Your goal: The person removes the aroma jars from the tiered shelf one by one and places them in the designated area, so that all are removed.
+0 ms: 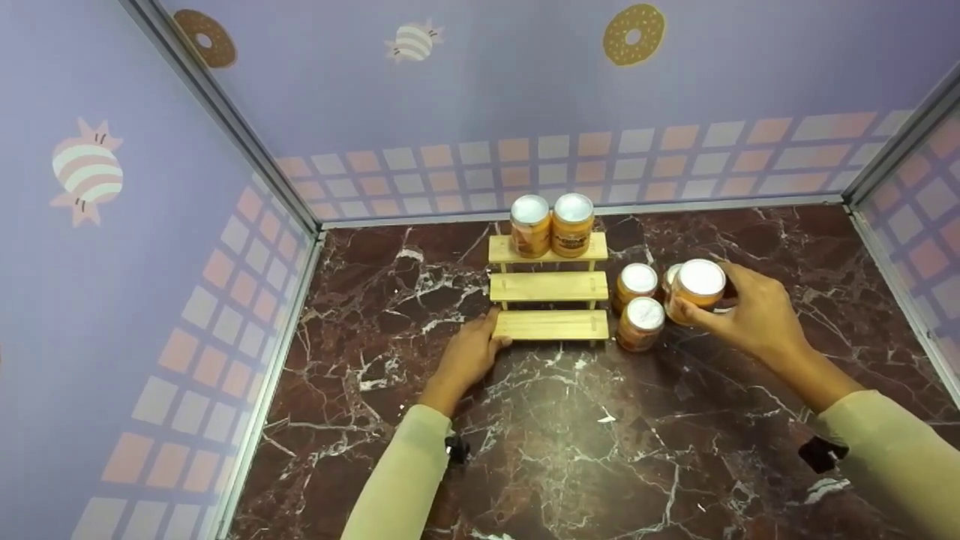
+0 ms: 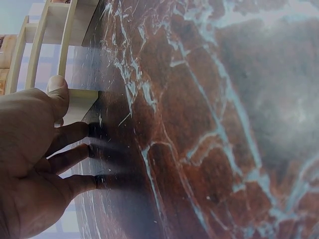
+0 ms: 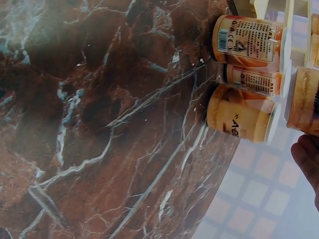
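Note:
A three-step wooden display stand [image 1: 551, 324] stands on the marbled surface. My left hand [image 1: 469, 349] grips the left end of its lowest step; the left wrist view shows the thumb [image 2: 58, 92] on the step's edge and other fingertips down on the marble. In my right hand [image 1: 761, 315] is an orange jar with a white lid [image 1: 701, 279], raised off the surface. Beneath and beside it are a jar at the back [image 1: 637, 281], a jar in front [image 1: 640, 330] and a partly hidden jar [image 1: 671, 277]. Labels on these standing jars [image 3: 246, 42] show in the right wrist view.
Two more white-lidded jars, the left one [image 1: 530, 229] and the right one [image 1: 572, 227], sit side by side on the top step. Lilac walls [image 1: 450, 97] with printed sweets and checks enclose the marbled surface [image 1: 585, 450] at the back and both sides.

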